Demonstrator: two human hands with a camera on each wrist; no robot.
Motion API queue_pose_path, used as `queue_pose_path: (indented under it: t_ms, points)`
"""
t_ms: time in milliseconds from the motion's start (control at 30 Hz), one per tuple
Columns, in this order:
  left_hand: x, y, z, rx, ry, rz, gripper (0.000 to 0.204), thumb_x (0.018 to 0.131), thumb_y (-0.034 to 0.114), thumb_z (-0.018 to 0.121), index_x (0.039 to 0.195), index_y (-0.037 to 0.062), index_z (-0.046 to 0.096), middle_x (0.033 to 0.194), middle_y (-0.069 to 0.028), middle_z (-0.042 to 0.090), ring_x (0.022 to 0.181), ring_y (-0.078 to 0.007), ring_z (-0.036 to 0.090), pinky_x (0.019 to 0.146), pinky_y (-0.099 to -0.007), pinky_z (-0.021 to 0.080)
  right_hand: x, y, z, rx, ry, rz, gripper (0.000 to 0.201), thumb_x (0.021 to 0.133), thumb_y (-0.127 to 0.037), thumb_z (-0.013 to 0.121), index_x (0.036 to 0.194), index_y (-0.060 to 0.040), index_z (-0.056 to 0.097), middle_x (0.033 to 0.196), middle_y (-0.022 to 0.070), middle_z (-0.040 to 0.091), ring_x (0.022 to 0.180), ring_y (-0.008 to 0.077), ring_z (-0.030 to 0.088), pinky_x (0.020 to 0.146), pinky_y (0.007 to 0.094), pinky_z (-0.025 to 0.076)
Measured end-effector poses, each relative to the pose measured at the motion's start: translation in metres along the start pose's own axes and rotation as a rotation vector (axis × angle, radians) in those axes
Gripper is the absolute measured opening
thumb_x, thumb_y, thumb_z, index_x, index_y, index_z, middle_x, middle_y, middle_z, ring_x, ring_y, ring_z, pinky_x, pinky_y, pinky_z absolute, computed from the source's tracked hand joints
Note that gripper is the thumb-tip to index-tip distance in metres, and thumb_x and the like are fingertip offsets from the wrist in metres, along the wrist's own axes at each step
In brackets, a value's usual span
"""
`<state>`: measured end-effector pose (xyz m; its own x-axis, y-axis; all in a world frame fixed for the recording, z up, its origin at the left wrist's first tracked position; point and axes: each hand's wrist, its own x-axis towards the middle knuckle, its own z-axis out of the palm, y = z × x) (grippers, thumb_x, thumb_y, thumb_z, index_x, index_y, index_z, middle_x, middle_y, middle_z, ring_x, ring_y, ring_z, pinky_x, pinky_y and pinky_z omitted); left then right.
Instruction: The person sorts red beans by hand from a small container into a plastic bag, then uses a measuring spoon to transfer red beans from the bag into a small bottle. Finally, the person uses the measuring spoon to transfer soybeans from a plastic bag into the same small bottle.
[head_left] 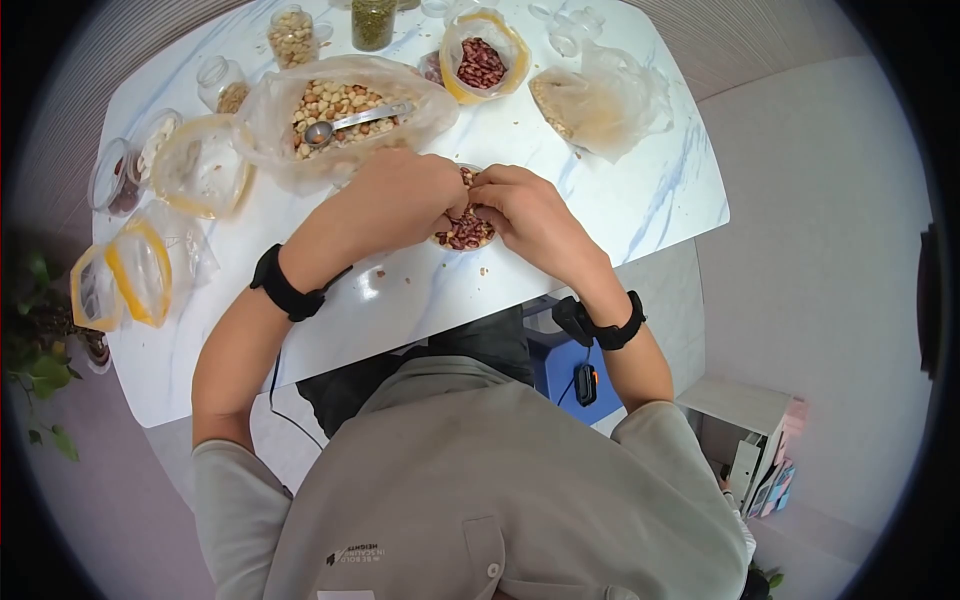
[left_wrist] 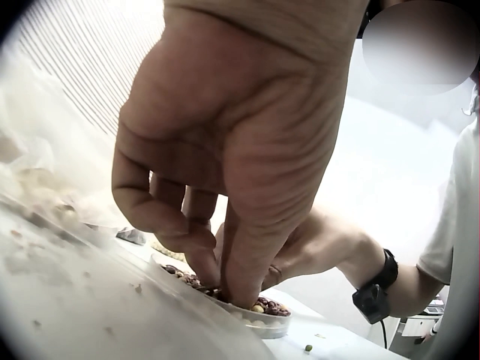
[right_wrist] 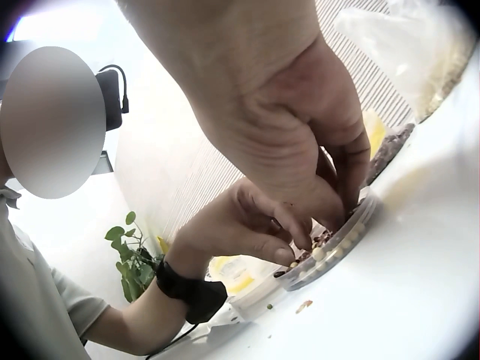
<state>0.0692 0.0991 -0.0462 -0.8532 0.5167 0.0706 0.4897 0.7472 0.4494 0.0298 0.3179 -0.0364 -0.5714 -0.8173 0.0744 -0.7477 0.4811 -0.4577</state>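
Observation:
A shallow round clear dish (left_wrist: pixel 266 327) holds red speckled beans (head_left: pixel 466 236) on top, with pale ones visible through its wall in the right wrist view. Over its left side, my left hand (head_left: pixel 395 198) bends down, thumb and forefinger pinching among the beans. From the other side my right hand (head_left: pixel 532 217) reaches in, its curled fingertips also down in the beans near the rim. Both hands overlap much of the dish in the head view. What lies right between the fingertips is hidden.
Just beyond my left hand stands an open bag of pale and brown nuts (head_left: pixel 340 105), a metal measuring spoon (head_left: pixel 355 122) lying on them. Farther back are a yellow-edged bag of red beans (head_left: pixel 480 65), a crumpled clear bag (head_left: pixel 610 105) and jars (head_left: pixel 373 25). Emptied bags (head_left: pixel 140 270) lie left.

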Motion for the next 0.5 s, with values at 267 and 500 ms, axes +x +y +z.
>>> queue_pose_path:
  t_ms: [267, 500]
  points:
    - [0.003, -0.001, 0.013, 0.073, 0.025, 0.002, 0.007, 0.081, 0.014, 0.077, 0.088, 0.0105, 0.076, 0.091, -0.0055, 0.071, 0.089, -0.0286, 0.070, 0.071, -0.0433, 0.053, 0.006, 0.001, 0.004, -0.013, -0.035, 0.046, 0.012, 0.088, 0.000, 0.068, 0.099, 0.0028, 0.067, 0.094, 0.0167, 0.061, 0.093, 0.0373, 0.061, 0.083, 0.0467, 0.051]
    - [0.001, -0.005, 0.021, 0.057, 0.061, 0.069, 0.008, 0.085, 0.014, 0.073, 0.083, 0.0074, 0.070, 0.086, -0.0084, 0.069, 0.083, -0.0314, 0.069, 0.070, -0.0451, 0.052, 0.003, 0.001, 0.005, -0.026, 0.050, 0.003, 0.017, 0.085, 0.001, 0.065, 0.102, 0.0015, 0.065, 0.095, 0.0179, 0.062, 0.093, 0.0392, 0.062, 0.082, 0.0476, 0.052]
